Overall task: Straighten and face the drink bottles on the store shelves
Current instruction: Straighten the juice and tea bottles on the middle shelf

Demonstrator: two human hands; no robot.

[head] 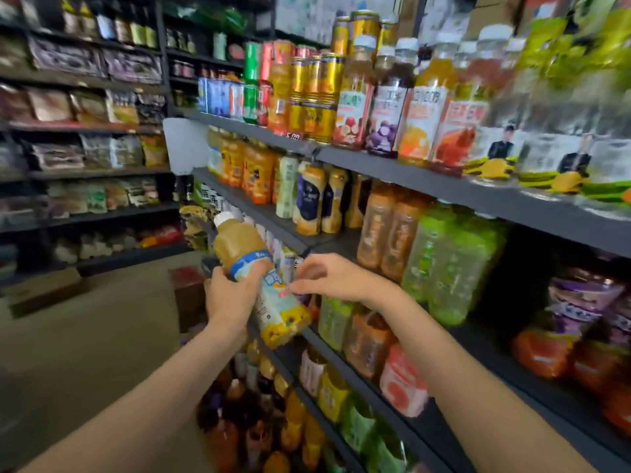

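The left hand (pixel 232 295) grips a juice bottle (pixel 259 278) around its middle, holding it out in front of the shelves (pixel 444 189) — tilted, white cap up and to the left, filled with cloudy yellow-brown liquid above a pale blue and yellow label. The right hand (pixel 327 276) rests its curled fingertips on the label, pinching at it. Behind the hands, the middle shelf carries orange tea bottles (pixel 392 233) and green drink bottles (pixel 450 261) — the upper shelf holds gold cans (pixel 317 93) and fruit juice bottles (pixel 386 104) with white caps, standing upright in rows. The right side of the view is blurred.
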